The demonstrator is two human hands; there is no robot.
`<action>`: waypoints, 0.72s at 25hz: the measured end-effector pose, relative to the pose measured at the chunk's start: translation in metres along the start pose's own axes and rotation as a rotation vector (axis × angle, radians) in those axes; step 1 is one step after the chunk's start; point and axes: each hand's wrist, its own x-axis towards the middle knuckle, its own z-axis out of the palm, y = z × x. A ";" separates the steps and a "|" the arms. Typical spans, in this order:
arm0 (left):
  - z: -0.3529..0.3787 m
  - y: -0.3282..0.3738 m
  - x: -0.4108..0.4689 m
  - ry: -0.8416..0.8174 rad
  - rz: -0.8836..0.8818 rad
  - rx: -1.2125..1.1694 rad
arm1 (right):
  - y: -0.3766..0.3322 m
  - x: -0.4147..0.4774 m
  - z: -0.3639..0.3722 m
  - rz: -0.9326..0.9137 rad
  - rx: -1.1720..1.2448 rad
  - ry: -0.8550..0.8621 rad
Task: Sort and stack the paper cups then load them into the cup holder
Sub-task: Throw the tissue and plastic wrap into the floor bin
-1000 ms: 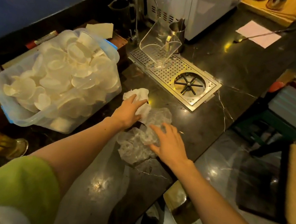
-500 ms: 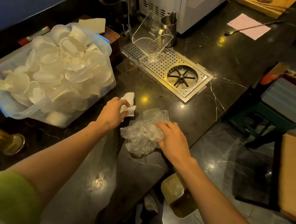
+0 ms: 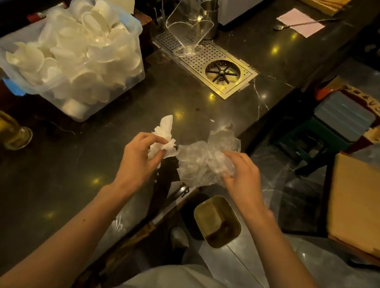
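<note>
White paper cups fill a clear plastic tub at the far left of the dark marble counter. The left hand clutches a crumpled white tissue; the right hand grips a crinkled clear plastic wrapper beside it.

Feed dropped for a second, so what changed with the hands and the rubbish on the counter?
Both hands pulled back toward the person: left hand gripping the crumpled white tissue, right hand the crumpled clear plastic wrap, both lifted off the dark counter. The clear bin of white paper cups stayed put.
</note>
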 end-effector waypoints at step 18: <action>0.079 0.026 -0.231 -0.042 -0.107 -0.181 | 0.069 -0.239 -0.062 0.130 -0.109 -0.080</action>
